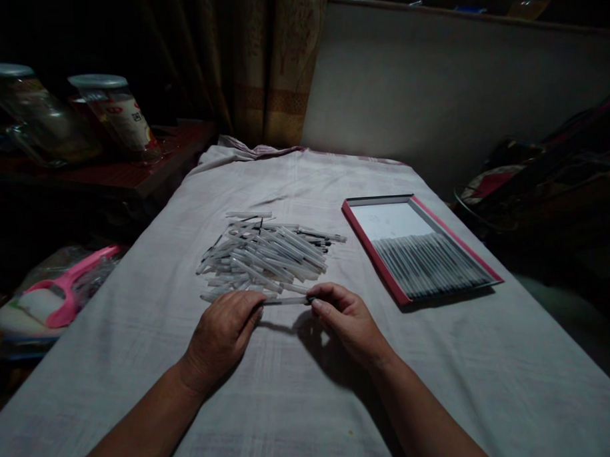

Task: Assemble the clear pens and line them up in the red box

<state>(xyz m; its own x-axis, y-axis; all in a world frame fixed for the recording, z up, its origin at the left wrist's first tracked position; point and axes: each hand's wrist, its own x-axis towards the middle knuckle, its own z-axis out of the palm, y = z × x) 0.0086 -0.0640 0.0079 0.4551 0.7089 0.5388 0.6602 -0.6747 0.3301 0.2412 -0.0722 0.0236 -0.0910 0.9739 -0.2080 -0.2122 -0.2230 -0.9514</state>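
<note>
Both my hands hold one clear plastic pen (286, 300) level, just above the cloth. My left hand (223, 334) pinches its left end, fingers closed. My right hand (345, 320) pinches the dark tip at its right end, fingers closed too. Just beyond the hands lies a loose heap of several similar clear pens (266, 253). To the right sits a flat red-edged box (384, 269) with a row of several pens laid side by side in its near half.
A pale cloth (301, 395) covers the table. At left a dark wooden shelf (133, 174) carries two plastic jars (115, 115). Lower left holds a pink object in plastic wrap (69, 283). Dark bags (548, 180) lie at the right, a curtain (274, 63) behind.
</note>
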